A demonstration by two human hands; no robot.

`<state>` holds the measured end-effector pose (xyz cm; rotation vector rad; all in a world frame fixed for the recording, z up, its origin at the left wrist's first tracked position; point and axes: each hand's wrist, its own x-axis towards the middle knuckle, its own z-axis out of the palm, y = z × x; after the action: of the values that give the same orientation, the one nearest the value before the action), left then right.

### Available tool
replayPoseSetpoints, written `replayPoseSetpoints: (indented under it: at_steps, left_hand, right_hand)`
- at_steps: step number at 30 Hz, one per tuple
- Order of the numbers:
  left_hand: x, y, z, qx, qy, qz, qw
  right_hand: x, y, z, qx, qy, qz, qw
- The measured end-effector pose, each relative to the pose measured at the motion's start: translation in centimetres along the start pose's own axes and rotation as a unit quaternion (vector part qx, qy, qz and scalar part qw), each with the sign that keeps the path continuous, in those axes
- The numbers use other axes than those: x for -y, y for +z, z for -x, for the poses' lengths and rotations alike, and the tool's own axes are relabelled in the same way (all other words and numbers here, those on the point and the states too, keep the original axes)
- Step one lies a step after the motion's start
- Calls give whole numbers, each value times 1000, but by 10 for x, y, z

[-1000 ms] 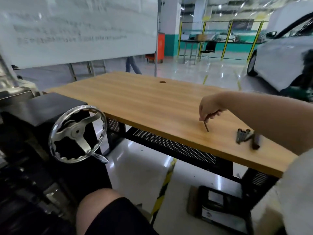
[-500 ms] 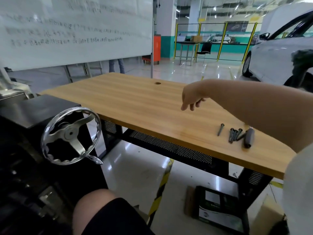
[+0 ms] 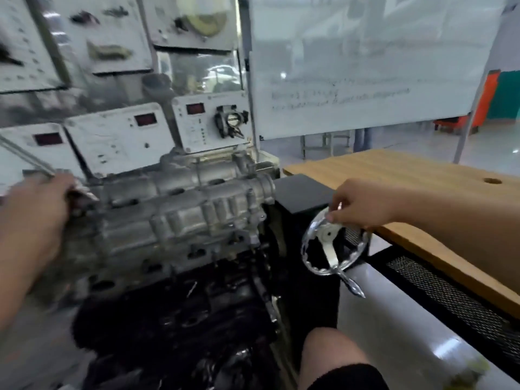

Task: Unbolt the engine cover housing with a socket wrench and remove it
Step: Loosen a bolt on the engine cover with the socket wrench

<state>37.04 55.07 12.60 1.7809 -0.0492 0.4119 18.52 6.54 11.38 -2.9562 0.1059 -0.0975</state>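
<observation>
The grey cast-aluminium engine cover housing [image 3: 183, 215] sits on top of the dark engine block [image 3: 174, 319] in the middle of the view. My left hand [image 3: 33, 220] is at the housing's left end, blurred, and grips a thin metal bar, the socket wrench [image 3: 28, 156], which runs up and to the left. Whatever the wrench's head sits on is hidden by the hand. My right hand [image 3: 357, 204] grips the top rim of the chrome handwheel [image 3: 332, 249] on the engine stand, to the right of the housing.
A black box of the stand [image 3: 301, 192] lies behind the handwheel. The wooden table [image 3: 422, 175] runs along the right, with a whiteboard [image 3: 365, 66] behind it. White instrument panels [image 3: 121, 139] stand behind the engine. My knee [image 3: 337, 358] is at the bottom.
The view has swung left from the table to the engine. My right hand left the bolts on the table and now grips the handwheel. My left hand has come into view.
</observation>
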Motion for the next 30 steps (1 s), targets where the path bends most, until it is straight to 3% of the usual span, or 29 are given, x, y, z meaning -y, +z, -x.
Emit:
replayPoseSetpoints:
  at_steps: [1, 3, 6, 11, 16, 22, 30]
  left_hand:
    - [-3, 2, 9, 4, -13, -24, 1000]
    - [-16, 27, 25, -35, 32, 36, 998]
    - [-22, 17, 32, -56, 26, 66, 996]
    - [-28, 9, 41, -14, 34, 28, 999]
    - [-41, 19, 67, 58, 133, -73, 987]
    - [-51, 44, 79, 173, 224, -224, 933]
    - [-53, 47, 77, 192, 251, -249, 915]
  right_hand:
    - [25, 1, -14, -9, -33, -9, 999]
    - [50, 3, -22, -26, -62, -27, 997]
    - [110, -3, -40, -68, -141, -24, 987]
    - [196, -14, -62, -120, -242, -177, 946]
    - [256, -26, -80, -121, -259, -292, 913]
    - [282, -24, -84, -127, -268, -393, 870]
    - [275, -20, -91, -122, -289, -393, 865]
